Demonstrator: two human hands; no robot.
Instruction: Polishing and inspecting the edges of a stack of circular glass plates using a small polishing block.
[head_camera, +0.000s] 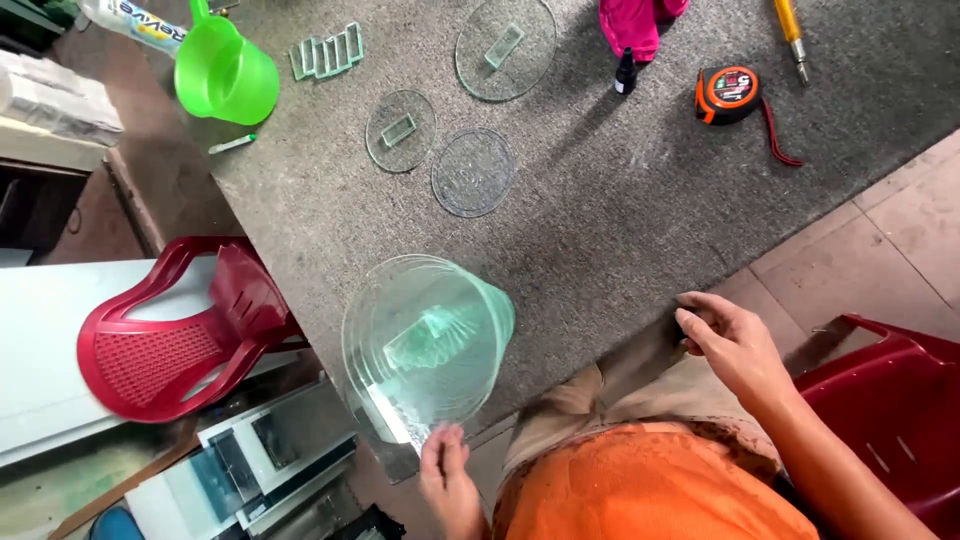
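My left hand (447, 478) holds the near rim of a stack of round clear glass discs (425, 340), tilted up off the grey carpeted table (640, 210) at its near-left corner. A small glass block shows through the stack. My right hand (728, 340) rests with curled fingers on the table's near edge, touching a small dark thing that I cannot make out. Farther up the table lie three separate glass discs: a small one (400, 130) with a glass block on it, a textured one (473, 172), and a larger one (505, 47) with a block.
A green plastic jug (228, 72) and a row of small glass blocks (327, 52) sit at the far left. An orange tape measure (727, 94), a yellow-handled tool (790, 30) and a pink cloth (632, 22) lie at the back. Red plastic chairs stand left (180, 330) and right (890, 400).
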